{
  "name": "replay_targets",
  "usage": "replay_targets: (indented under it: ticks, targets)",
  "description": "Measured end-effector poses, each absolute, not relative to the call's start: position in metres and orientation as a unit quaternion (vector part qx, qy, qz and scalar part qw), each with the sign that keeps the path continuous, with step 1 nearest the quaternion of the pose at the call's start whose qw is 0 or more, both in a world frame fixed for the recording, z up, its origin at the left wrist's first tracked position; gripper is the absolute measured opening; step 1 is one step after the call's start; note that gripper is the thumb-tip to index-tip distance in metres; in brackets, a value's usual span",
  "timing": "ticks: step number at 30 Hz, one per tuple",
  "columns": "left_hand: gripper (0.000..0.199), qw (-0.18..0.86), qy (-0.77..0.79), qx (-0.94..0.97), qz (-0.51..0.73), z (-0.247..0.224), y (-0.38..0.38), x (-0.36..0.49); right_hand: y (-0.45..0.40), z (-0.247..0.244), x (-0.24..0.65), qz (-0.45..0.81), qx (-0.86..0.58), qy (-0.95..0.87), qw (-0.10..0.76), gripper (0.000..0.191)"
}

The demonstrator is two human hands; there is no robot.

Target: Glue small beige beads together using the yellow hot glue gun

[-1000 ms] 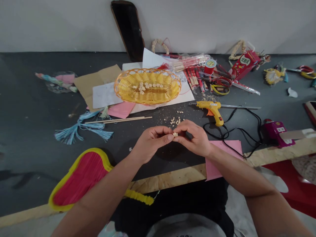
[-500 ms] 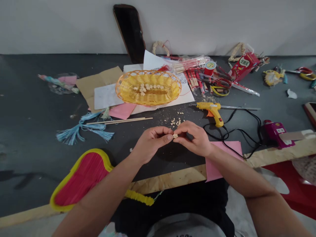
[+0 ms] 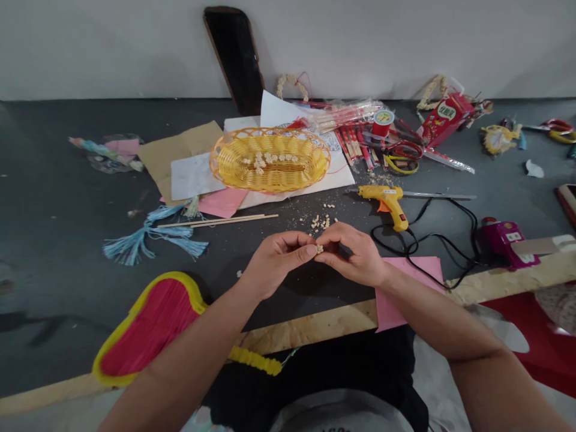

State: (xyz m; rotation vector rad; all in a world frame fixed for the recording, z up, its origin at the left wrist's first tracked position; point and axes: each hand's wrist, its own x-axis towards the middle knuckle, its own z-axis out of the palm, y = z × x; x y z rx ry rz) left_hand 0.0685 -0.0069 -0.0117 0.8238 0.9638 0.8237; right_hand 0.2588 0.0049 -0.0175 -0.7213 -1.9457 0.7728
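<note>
Between the fingertips of both hands is a small pale cluster of beige pieces [image 3: 319, 248]. My left hand [image 3: 281, 261] pinches it from the left, thumb and forefinger closed on it. From the right, my right hand [image 3: 353, 252] grips the same cluster with its fingertips. Just beyond the hands lie loose beige bits [image 3: 320, 223] on the dark table. Farther back, a yellow woven basket [image 3: 270, 180] holds several similar pale clusters [image 3: 270, 158]. To the right of the bits rests a yellow glue gun [image 3: 389, 201].
A pink and yellow fan-like piece [image 3: 150, 324] lies by my left forearm. Blue tassels [image 3: 135, 243] and thin sticks [image 3: 234, 221] are at the left. Scissors [image 3: 405, 157], a red box [image 3: 446, 119], a black cable [image 3: 427, 237] and a purple box [image 3: 504, 240] are at the right.
</note>
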Motion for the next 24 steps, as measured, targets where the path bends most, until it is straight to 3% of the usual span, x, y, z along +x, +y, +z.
replay_targets:
  ticks: [3,24]
  targets:
    - [0.027,0.727,0.435,0.376,0.375,-0.0111,-0.0067,0.0685,0.0058,-0.0171,0.2595,0.305,-0.274,-0.791,0.454,0.019]
    - [0.025,0.708,0.439,0.401,0.380,-0.0118,-0.0089,0.0693,0.0048,-0.0191,0.2558,0.286,-0.286,-0.789,0.463,0.007]
